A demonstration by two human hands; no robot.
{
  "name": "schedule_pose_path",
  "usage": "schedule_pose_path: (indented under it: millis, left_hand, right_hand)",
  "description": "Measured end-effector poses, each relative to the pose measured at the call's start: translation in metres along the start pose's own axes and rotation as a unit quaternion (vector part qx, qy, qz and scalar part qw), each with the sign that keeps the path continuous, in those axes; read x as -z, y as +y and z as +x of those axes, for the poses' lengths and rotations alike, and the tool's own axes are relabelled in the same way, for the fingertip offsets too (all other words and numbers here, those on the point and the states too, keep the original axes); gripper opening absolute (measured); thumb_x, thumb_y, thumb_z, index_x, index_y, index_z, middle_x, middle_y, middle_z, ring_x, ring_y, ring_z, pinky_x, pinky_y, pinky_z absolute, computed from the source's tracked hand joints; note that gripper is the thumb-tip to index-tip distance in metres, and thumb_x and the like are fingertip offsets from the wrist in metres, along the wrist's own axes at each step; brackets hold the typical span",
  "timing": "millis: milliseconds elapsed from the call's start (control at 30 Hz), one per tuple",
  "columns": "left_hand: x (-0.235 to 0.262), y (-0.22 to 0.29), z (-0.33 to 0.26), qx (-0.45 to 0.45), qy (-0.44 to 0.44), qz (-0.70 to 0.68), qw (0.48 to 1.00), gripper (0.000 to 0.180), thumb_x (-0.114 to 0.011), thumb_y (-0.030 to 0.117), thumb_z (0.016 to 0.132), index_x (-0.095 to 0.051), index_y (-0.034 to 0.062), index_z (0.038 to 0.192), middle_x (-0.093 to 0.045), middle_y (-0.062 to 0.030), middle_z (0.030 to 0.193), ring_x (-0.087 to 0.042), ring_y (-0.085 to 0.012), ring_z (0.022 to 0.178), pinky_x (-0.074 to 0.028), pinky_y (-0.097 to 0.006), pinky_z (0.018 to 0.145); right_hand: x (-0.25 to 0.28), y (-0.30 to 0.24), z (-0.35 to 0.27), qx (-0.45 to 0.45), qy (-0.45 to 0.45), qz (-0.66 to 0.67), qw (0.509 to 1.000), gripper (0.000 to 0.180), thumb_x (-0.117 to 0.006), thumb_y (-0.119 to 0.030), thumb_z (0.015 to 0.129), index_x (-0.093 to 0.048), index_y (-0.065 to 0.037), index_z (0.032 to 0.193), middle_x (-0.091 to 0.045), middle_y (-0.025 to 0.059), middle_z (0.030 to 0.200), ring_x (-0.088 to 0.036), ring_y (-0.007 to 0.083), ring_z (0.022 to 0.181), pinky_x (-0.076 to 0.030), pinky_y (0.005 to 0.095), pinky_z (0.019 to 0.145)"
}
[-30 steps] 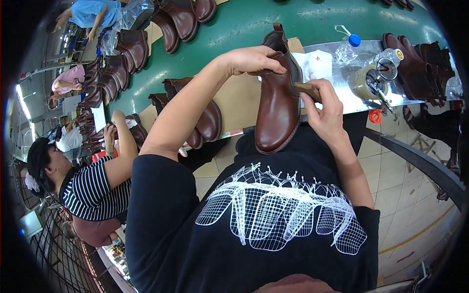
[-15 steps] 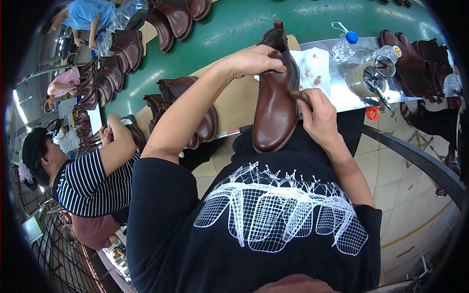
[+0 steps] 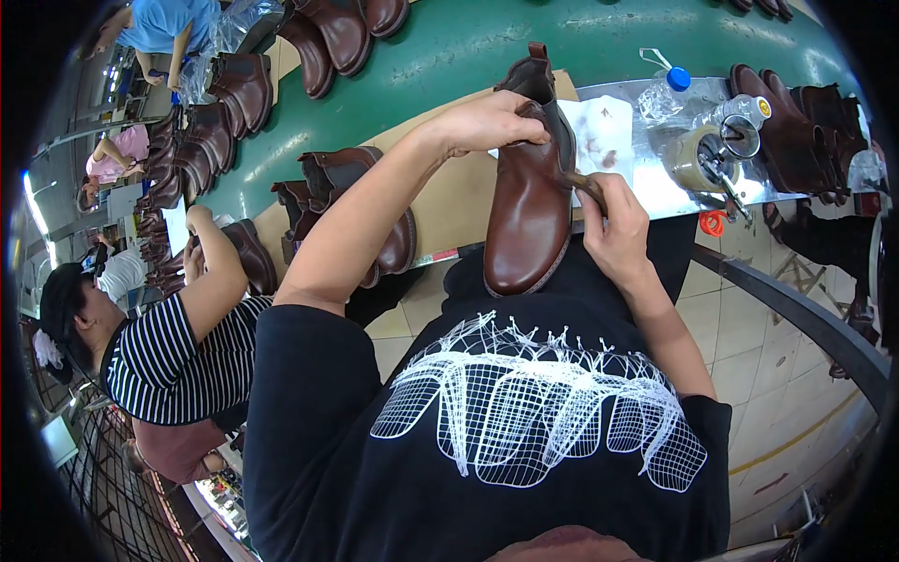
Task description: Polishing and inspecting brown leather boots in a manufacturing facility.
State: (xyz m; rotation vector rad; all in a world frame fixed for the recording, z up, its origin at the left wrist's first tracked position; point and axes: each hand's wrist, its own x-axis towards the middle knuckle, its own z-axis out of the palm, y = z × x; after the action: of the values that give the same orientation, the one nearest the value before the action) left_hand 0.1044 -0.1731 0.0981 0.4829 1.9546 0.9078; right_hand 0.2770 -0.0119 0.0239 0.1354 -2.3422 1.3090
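Note:
A brown leather ankle boot (image 3: 527, 201) stands toe-down against my lap, its opening pointing away from me. My left hand (image 3: 492, 122) grips the boot's upper edge near the elastic side panel. My right hand (image 3: 613, 220) presses against the boot's right side and holds a small brown tool (image 3: 585, 184), perhaps a brush handle, to the leather. Both forearms come up from my black printed shirt.
Several more brown boots (image 3: 361, 201) lie on the green conveyor belt (image 3: 468, 47) and a cardboard sheet. A metal tray (image 3: 655, 178) holds a stained cloth, a plastic bottle (image 3: 660, 94), a tape roll (image 3: 693, 159) and a jar. A person in a striped shirt (image 3: 159, 361) works at my left.
My right hand with the tool has slid slightly down along the boot's side. My left hand keeps its grip on the boot top.

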Motion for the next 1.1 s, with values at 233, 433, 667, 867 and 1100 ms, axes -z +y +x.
schedule_pose_path:
  millis: [233, 433, 667, 867, 1100]
  left_hand:
    - [0.002, 0.001, 0.005, -0.001, -0.012, -0.009, 1.000, 0.035, -0.066, 0.023, 0.086, -0.066, -0.0033, 0.109, -0.069, -0.0052, 0.102, -0.059, -0.0115, 0.095, -0.047, -0.026, 0.087]
    - [0.001, 0.000, 0.000, -0.009, -0.039, -0.030, 0.999, 0.035, -0.065, 0.024, 0.089, -0.066, -0.0028, 0.111, -0.069, -0.0053, 0.105, -0.059, -0.0108, 0.098, -0.047, -0.025, 0.089]
    - [0.000, -0.005, -0.002, 0.006, -0.025, -0.044, 0.999, 0.032, -0.066, 0.024, 0.088, -0.067, 0.0006, 0.110, -0.068, -0.0026, 0.102, -0.058, -0.0093, 0.093, -0.047, -0.024, 0.080]
    - [-0.007, -0.016, 0.000, -0.045, -0.008, -0.099, 0.994, 0.027, -0.068, 0.027, 0.086, -0.069, 0.0070, 0.104, -0.064, 0.0039, 0.089, -0.051, -0.0040, 0.075, -0.037, -0.021, 0.058]
    - [0.003, -0.010, -0.006, 0.019, -0.021, -0.106, 0.994, 0.025, -0.071, 0.031, 0.083, -0.068, 0.0107, 0.097, -0.054, 0.0072, 0.076, -0.040, -0.0036, 0.063, -0.027, -0.022, 0.051]
  right_hand:
    - [-0.007, -0.017, 0.026, 0.076, 0.021, -0.036, 0.996, 0.022, -0.069, 0.003, 0.080, -0.061, -0.002, 0.100, -0.063, 0.0142, 0.089, -0.062, 0.0340, 0.080, -0.050, 0.0393, 0.069]
    - [0.004, 0.007, -0.001, -0.006, -0.020, -0.053, 0.998, 0.018, -0.068, -0.002, 0.082, -0.061, -0.005, 0.098, -0.061, 0.0121, 0.087, -0.061, 0.0329, 0.080, -0.049, 0.0407, 0.069]
    - [-0.006, -0.013, 0.015, 0.036, 0.016, -0.020, 0.999, 0.021, -0.067, 0.000, 0.081, -0.062, -0.006, 0.100, -0.060, 0.0110, 0.087, -0.061, 0.0321, 0.081, -0.050, 0.0403, 0.070]
    - [0.003, -0.002, 0.002, 0.001, -0.033, -0.038, 0.999, 0.020, -0.065, 0.006, 0.080, -0.062, -0.001, 0.099, -0.062, 0.0144, 0.088, -0.062, 0.0328, 0.079, -0.050, 0.0375, 0.068]
    - [0.002, -0.016, 0.018, 0.035, 0.043, -0.012, 0.998, 0.020, -0.068, 0.001, 0.078, -0.062, -0.005, 0.096, -0.062, 0.0126, 0.089, -0.062, 0.0325, 0.083, -0.050, 0.0397, 0.071]
